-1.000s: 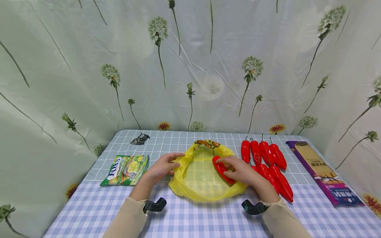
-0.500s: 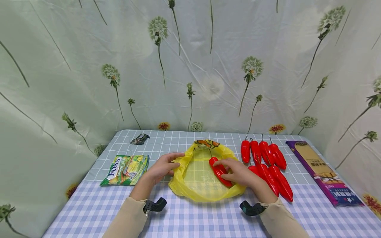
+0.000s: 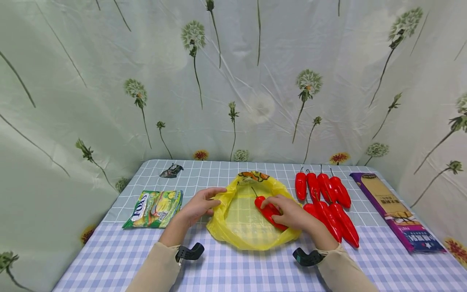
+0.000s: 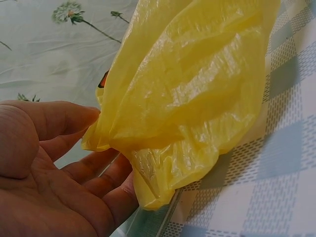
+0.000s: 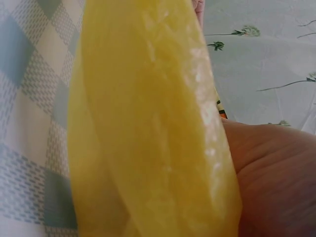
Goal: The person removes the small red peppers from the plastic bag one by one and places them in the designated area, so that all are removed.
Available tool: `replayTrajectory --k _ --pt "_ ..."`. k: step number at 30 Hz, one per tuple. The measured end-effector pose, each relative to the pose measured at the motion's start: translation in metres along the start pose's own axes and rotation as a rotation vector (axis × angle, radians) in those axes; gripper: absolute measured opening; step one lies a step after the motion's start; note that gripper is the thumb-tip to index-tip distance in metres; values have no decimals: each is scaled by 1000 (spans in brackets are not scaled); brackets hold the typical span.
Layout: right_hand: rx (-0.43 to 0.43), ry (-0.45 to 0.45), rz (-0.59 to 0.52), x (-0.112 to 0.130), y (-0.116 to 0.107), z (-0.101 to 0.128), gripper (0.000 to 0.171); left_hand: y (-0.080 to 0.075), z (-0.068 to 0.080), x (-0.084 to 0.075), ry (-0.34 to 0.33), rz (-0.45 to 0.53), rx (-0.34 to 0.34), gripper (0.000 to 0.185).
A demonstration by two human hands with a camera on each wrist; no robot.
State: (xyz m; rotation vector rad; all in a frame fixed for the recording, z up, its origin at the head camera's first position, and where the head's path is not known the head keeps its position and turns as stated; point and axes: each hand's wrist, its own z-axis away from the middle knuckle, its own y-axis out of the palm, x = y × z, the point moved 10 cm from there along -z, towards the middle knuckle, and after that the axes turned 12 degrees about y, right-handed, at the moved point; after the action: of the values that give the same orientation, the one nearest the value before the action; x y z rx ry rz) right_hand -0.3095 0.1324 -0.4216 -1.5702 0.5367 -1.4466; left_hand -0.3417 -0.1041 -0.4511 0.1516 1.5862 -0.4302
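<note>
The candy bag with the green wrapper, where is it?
In the head view the green candy bag lies flat on the table at the left, just left of the left hand, which holds the yellow plastic bag.

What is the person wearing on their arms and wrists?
Both arms wear long beige fabric sleeves down to the wrists. A small black clip-shaped camera mount sits at the left hand's wrist, and a matching dark mount at the right hand's wrist. Both hands are bare, with no gloves.

"FOX'S" is printed on the green candy bag (image 3: 155, 207)
</note>
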Motion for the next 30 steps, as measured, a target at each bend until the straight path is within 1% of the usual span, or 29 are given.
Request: replayTrajectory --k 7,10,14,18,23,26,30 --pt "-14 -10 -33 4 -4 0 36 -1 0 -2 17 -7 -1 44" --pt "-21 6 -59 4 -6 -1 40 -1 1 -2 14 -7 -1 44" --pt "-38 26 -126 5 -12 0 53 -1 2 -2 8 -5 -1 43" --pt "-63 15 -198 9 -20 1 71 0 2 -2 5 -2 4 43" --pt "-110 21 -203 11 -30 3 85 -1 2 -2 -1 1 4 43" --pt "-150 6 -190 13 -36 6 87 0 2 -3 1 -3 6 43" --pt "-191 -29 -176 17 -43 9 82 -1 2 -2 -5 -5 -1 43"
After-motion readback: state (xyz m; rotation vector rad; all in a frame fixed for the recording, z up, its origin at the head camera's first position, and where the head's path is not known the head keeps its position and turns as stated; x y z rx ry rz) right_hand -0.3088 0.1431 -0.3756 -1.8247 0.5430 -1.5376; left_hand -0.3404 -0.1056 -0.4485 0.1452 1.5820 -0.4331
